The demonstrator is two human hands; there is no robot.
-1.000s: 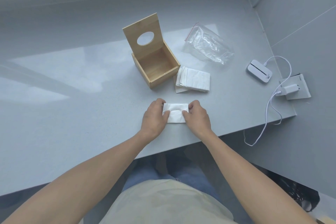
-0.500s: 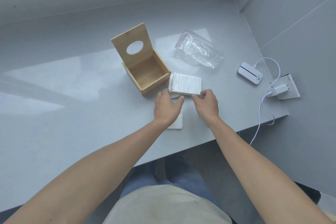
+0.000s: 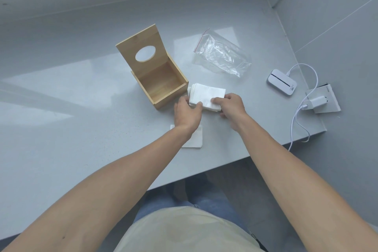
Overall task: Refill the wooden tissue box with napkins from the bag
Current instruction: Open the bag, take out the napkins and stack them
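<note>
Napkin stack (image 3: 206,96) lies on bench (image 3: 71,129) just beside open wooden tissue box (image 3: 161,86). Left hand (image 3: 187,111) and right hand (image 3: 231,104) pinch its near corners. Soft, light, loose sheets (likely to fan apart): best gripped from both ends, whole stack squeezed together.

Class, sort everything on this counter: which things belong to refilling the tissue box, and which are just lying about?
Belong to the job:
wooden tissue box, lid up
napkin stack, held by left hand and right hand
single napkin, near the counter edge
clear plastic bag

Just lying about:
small white device
white cable
charger plug
</note>
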